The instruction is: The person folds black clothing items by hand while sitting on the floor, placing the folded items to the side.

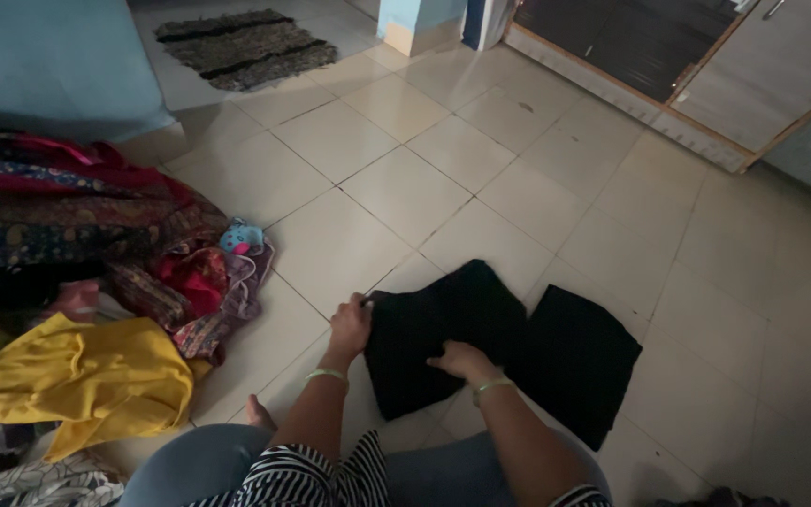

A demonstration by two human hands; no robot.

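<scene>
The left hand (350,324) is pinching the upper left corner of a black cloth (443,333), fingers curled shut on the edge. The right hand (462,360) is lying on the middle of the same cloth, pressing it down against the floor (405,188); its fingers are curled loosely, and it is gripping nothing that can be seen. Both wrists are wearing thin light bands. The cloth is lying flat on the pale tiles directly in front of the person's knees, folded into 2 dark panels side by side, the right panel (579,361) lying just beside and partly under the left 1. To the left, well apart from the cloth, a heap of clothes (77,235) is spreading across the floor, with a yellow garment (86,376) at its near edge and a small blue toy (241,237) at its right edge. Farther off, a dark rug (241,47) is lying near the wall, and a wooden cabinet (706,75) is standing at upper right.
</scene>
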